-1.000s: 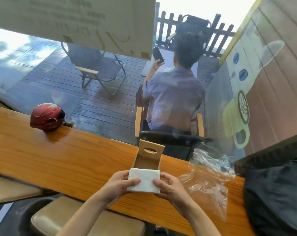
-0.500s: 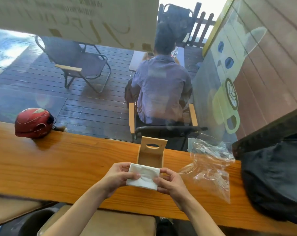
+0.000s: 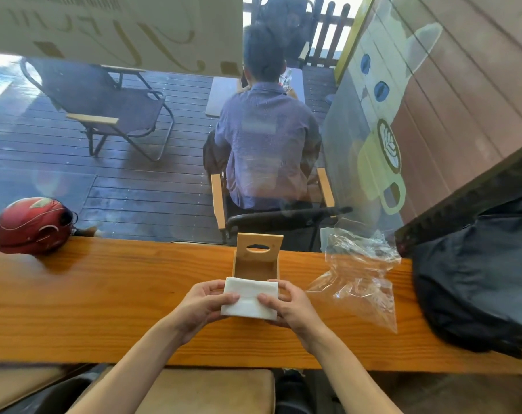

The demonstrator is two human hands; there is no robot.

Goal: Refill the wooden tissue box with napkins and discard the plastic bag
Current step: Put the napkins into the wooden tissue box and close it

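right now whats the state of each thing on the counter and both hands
wooden tissue box: lid raised, inside looks empty
napkins: stacked, held in front of the box
plastic bag: empty, crumpled on the counter
left hand: grips napkins
right hand: grips napkins
helmet: resting on counter

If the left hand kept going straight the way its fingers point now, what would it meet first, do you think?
The left hand points rightward across the napkins it grips, so it would probably meet the right hand first; depth is unclear.

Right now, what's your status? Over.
Both hands, left and right, gripping white napkin stack. Open wooden tissue box directly ahead, path clear. Clear plastic bag lies undiscarded.
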